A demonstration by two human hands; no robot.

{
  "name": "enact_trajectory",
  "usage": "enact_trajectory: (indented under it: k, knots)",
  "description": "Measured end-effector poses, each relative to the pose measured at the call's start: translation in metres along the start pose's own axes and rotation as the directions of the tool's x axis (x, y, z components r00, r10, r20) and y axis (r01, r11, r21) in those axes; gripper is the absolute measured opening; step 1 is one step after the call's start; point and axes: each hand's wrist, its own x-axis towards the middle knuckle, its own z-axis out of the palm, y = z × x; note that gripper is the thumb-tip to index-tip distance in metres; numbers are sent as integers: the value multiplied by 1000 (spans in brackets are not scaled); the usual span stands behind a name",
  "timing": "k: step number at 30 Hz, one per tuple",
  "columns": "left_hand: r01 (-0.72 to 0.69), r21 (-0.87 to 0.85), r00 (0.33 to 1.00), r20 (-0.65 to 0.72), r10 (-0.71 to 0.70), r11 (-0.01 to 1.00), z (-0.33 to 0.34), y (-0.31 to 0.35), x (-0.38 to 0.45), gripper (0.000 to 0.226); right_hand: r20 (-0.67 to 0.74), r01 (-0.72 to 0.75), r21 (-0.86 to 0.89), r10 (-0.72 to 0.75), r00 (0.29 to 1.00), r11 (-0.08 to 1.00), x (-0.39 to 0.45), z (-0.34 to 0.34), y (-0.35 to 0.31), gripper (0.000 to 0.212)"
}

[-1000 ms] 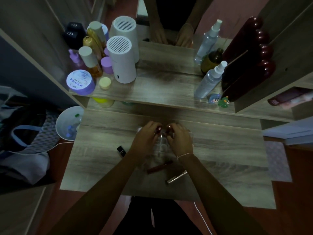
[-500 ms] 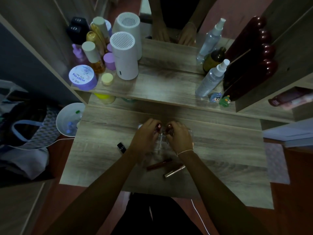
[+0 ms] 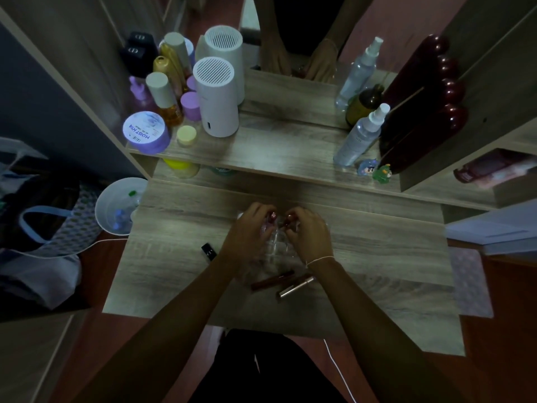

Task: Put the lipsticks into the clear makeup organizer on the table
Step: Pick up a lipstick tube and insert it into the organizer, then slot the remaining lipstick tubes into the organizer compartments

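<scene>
In the head view, both hands are together over the clear makeup organizer (image 3: 276, 242), which stands at the centre of the wooden table (image 3: 377, 257). The left hand (image 3: 247, 237) pinches a small lipstick with a pink top (image 3: 272, 216) between its fingertips, at the 12 o'clock side of the organizer. The right hand (image 3: 309, 237) grips a dark red lipstick (image 3: 290, 219) in the same way, just beside the first one. If these two tubes already sit in a compartment, I cannot tell, because the plastic is transparent and the light is weak.

At 6 o'clock from the organizer, two long tubes lie on the table: a dark red one (image 3: 271, 281) and a rose-gold one (image 3: 296, 287), near each other. A short black lipstick (image 3: 209, 251) lies at 9 o'clock, close to the left wrist.
</scene>
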Motion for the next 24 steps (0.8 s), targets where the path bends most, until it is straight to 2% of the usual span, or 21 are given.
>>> enact_trajectory:
  k: [11, 16, 18, 21, 24]
  knots:
    - [-80, 9, 992, -92, 80, 997, -12, -2, -19, 47, -127, 52, 80, -41, 991, 995, -24, -33, 13, 35]
    - [-67, 62, 992, -103, 73, 996, -7, 4, -35, 37, -269, 25, 95, 1, 963, 995, -42, -48, 26, 27]
    - [-133, 52, 984, -112, 138, 990, -3, 10, -44, 26, -311, -11, 129, 51, 949, 992, -50, -52, 30, 26]
    - [-239, 86, 968, -62, 244, 967, 11, 16, -56, 19, -370, -50, 185, 117, 922, 981, -63, -51, 41, 19]
    - [-209, 0, 974, 86, 208, 978, 32, 22, -70, 14, -388, -100, 213, 179, 904, 972, -76, -46, 50, 20]
